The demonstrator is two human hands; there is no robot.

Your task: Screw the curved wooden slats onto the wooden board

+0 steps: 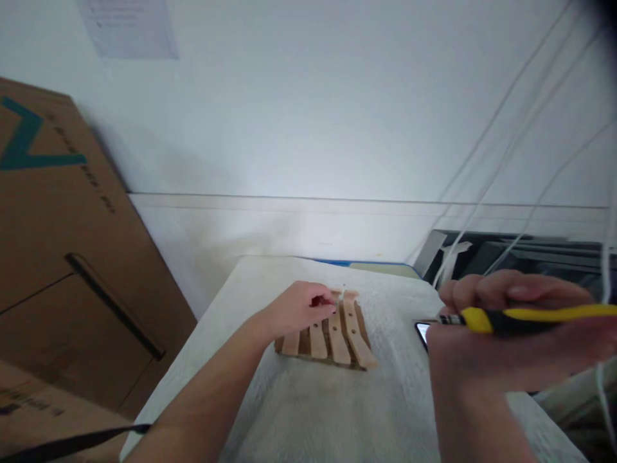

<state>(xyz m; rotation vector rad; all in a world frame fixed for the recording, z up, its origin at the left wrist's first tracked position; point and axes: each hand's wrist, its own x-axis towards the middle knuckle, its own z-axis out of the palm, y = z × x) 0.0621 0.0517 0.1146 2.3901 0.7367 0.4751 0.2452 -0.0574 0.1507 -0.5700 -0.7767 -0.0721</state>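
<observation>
A small wooden piece made of several pale slats [337, 334] lies on a white cloth-covered table [308, 405]. My left hand [299, 308] rests on its far left end, fingers curled and pinched at the top of the slats. My right hand [506, 334], close to the camera and blurred, is closed around a yellow and black screwdriver [525, 316] held level, its tip pointing left toward the slats.
A phone with a lit screen [422, 331] lies on the table, partly behind my right hand. Large cardboard boxes [62, 257] lean at the left. Dark flat items [506, 254] and white cords [506, 148] are at the right. A white wall stands behind.
</observation>
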